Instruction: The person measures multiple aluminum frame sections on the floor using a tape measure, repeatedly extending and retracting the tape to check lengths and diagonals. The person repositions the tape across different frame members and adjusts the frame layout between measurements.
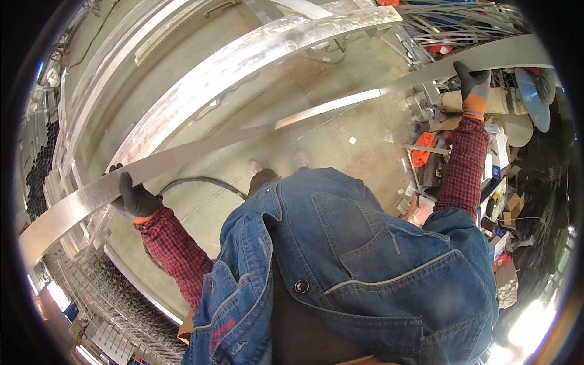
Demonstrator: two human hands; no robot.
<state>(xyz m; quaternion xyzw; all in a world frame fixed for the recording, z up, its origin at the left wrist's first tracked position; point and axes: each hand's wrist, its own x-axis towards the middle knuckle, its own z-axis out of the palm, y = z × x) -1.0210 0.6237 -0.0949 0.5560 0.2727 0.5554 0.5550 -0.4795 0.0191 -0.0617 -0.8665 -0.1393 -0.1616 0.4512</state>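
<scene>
A long, flat, silvery metal strip (201, 148) stretches across the view in front of me, from the left rim to the upper right. My left hand (137, 199), in a dark glove with an orange cuff, grips it near the left end, thumb in front and fingertips showing over the upper edge. Toward the other end, my right hand (474, 90) holds the strip from below in a matching glove. Its thumb lies against the strip, and the other fingers are partly hidden. Beyond the strip lies a wide, shiny metal beam (243, 67).
More long metal bars (97, 97) run along the left. A dark hose (204, 179) curves over the floor (340, 143) by my feet. At right are an orange item (423, 149), a blue disc (532, 100) and cluttered boxes. Thin metal strips (462, 24) are heaped at upper right.
</scene>
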